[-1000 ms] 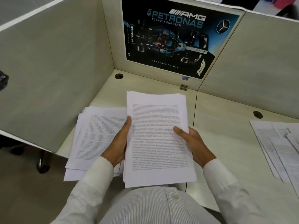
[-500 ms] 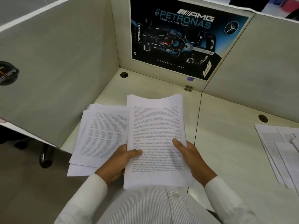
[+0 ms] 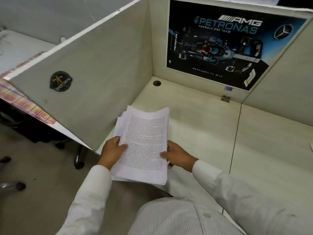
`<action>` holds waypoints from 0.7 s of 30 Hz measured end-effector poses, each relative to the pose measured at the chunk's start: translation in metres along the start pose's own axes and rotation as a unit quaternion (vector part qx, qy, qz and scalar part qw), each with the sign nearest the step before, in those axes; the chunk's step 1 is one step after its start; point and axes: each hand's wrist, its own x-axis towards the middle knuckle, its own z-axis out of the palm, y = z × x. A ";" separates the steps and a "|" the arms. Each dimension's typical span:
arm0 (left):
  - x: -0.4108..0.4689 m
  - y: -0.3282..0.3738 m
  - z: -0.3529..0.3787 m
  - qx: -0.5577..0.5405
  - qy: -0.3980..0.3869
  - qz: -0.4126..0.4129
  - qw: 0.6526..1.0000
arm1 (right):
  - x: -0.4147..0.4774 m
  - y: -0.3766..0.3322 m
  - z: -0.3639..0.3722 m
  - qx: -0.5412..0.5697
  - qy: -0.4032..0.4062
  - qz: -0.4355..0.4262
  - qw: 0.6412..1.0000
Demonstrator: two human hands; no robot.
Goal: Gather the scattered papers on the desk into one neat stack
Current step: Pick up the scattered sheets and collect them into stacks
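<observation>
Papers held in both hands at the desk's left end

Printed papers (image 3: 144,145) sit in one stack between the person's two hands, above the left end of the pale desk (image 3: 194,126) and close to the side partition (image 3: 94,85). The stack's near end overhangs the desk's front edge. Whether its far end touches the desktop cannot be told. The left hand (image 3: 113,150) grips the stack's left edge, thumb pressed on the top sheet and fingers tucked underneath. The right hand (image 3: 177,156) grips the right edge the same way, thumb on the printed face and fingers curled below. The stack is not squared: several sheets jut out at its far left corner, and the top edge of the uppermost page bows upward. Both arms wear white striped sleeves. A dark racing-team poster (image 3: 220,44) covers the back panel, a round sticker (image 3: 61,81) is on the partition, and a cable hole (image 3: 157,83) sits in the desk's far corner. One more paper corner (image 3: 311,147) shows at the right edge.
</observation>
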 end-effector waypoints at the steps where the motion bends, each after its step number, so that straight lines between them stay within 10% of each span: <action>1: 0.007 -0.004 -0.005 0.003 0.010 -0.002 1.000 | 0.006 -0.003 0.004 -0.003 -0.008 0.007 1.000; 12: 0.015 -0.021 0.009 0.007 0.041 -0.002 0.999 | 0.003 0.040 0.001 0.079 0.010 0.115 0.990; 21: -0.007 0.025 0.118 -0.030 -0.129 0.063 0.989 | -0.084 0.114 -0.060 0.340 0.239 0.135 0.899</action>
